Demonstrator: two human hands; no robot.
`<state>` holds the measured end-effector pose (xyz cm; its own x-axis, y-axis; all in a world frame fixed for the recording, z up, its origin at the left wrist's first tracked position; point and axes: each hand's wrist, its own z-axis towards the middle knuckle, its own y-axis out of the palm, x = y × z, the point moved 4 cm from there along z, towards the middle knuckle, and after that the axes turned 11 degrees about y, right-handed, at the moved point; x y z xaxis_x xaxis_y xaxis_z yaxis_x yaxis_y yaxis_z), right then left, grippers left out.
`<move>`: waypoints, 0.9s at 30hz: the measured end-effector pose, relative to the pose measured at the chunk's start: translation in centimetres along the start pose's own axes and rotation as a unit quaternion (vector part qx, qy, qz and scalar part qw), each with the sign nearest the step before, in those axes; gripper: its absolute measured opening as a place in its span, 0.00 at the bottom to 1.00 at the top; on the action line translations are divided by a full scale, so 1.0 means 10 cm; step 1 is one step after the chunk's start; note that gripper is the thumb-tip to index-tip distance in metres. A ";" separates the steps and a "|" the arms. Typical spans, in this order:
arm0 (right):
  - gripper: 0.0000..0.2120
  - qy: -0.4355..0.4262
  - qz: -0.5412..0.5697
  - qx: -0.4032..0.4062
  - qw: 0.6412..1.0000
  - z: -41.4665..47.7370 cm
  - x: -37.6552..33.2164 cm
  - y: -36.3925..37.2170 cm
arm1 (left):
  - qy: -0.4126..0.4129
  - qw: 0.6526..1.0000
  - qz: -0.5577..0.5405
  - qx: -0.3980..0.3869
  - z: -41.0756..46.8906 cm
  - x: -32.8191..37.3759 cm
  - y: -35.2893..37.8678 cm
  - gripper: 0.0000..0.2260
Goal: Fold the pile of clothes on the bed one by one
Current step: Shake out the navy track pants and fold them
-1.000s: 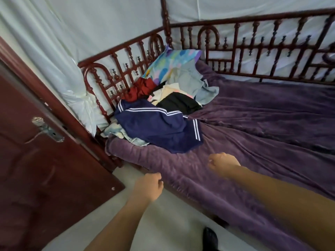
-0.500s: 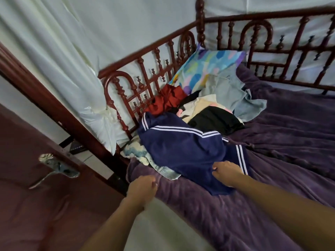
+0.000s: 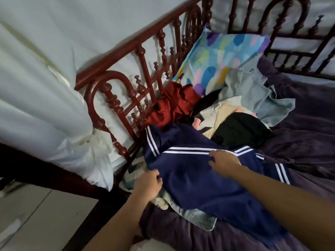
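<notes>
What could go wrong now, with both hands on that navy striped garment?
The navy blue garment with white stripes, touched by the left hand and right hand, covers a pale denim piece at the mattress edge; lifting might drag the denim onto the floor. Its far end lies against the crumpled red garment by the carved wooden rail, so a pull could topple the pile or catch there.

Count. Hands: 2, left hand (image 3: 147,184) and right hand (image 3: 224,163). Garments told apart in the pile: 6.
- navy striped garment (image 3: 190,178): 1
- red garment (image 3: 170,105): 1
- black garment (image 3: 239,129): 1
- pale blue garment (image 3: 253,91): 1
- cream garment (image 3: 223,113): 1
- denim piece (image 3: 195,216): 1

Patterned pillow (image 3: 217,57): 1. Purple blanket (image 3: 299,142): 1.
</notes>
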<state>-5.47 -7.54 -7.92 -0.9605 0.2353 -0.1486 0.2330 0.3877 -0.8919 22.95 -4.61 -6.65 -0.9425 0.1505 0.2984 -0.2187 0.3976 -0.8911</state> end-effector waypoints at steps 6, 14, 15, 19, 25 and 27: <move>0.22 0.037 0.036 0.007 0.999 1.03 -0.65 -0.09 | -0.050 0.991 -0.109 0.053 1.04 -0.72 -0.11 0.19; 0.47 0.117 0.155 -0.010 0.981 1.72 -0.82 0.37 | -0.192 0.827 -0.508 0.143 1.89 -0.98 0.07 0.32; 0.42 0.137 0.164 -0.007 0.977 1.69 -0.76 0.41 | -0.214 0.796 -0.549 0.138 1.93 -0.93 0.09 0.31; 0.16 0.180 0.227 0.033 0.957 1.33 -0.50 0.35 | -0.189 0.815 -0.535 0.120 1.91 -0.64 0.03 0.11; 0.20 0.237 0.176 0.116 0.948 0.22 0.24 0.31 | -0.114 0.869 -0.461 0.137 1.39 -0.40 -0.04 0.14; 0.19 0.273 0.153 0.086 0.946 -0.19 0.59 0.54 | -0.097 0.905 -0.397 0.118 1.08 -0.37 0.06 0.15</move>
<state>-9.56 -2.39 -12.79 -0.6198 0.7562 -0.2098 0.4133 0.0874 -0.9064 23.57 -14.71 -12.01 -0.4869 -0.2684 0.8312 -0.8724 0.1036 -0.4776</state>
